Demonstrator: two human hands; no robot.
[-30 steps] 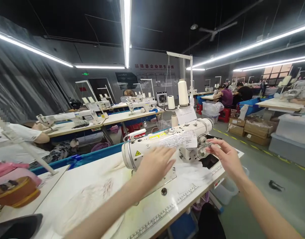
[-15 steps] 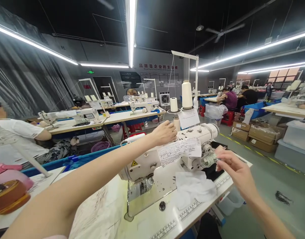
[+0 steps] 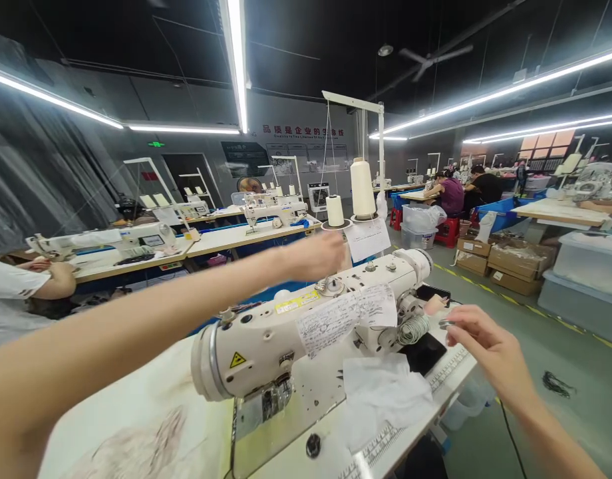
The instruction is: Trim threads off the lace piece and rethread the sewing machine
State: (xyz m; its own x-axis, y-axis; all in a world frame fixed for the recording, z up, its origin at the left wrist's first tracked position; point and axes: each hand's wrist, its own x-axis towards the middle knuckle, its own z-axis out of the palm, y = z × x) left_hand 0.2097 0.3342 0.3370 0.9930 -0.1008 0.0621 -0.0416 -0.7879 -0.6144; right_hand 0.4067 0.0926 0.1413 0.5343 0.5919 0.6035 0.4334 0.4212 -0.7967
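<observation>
A white industrial sewing machine stands before me, with a handwritten paper over its arm. My left hand is blurred by motion above the machine top, near the thread cones. Its fingers look curled, but whether they hold anything does not show. To the right of the machine head, my right hand pinches a small shiny metal piece between thumb and fingertips; its exact kind is too small to make out. A coil of pale cord hangs at the machine's end, just left of those fingers.
White cloth lies on the machine table beside a printed ruler strip. A large thread cone and a smaller cone stand behind. Boxes and plastic bins are at right. Other people sit at machines farther off.
The view has shifted, and the machine appears farther left and larger. My left hand has lifted off the machine top. My right hand has come a little away from the cord coil.
</observation>
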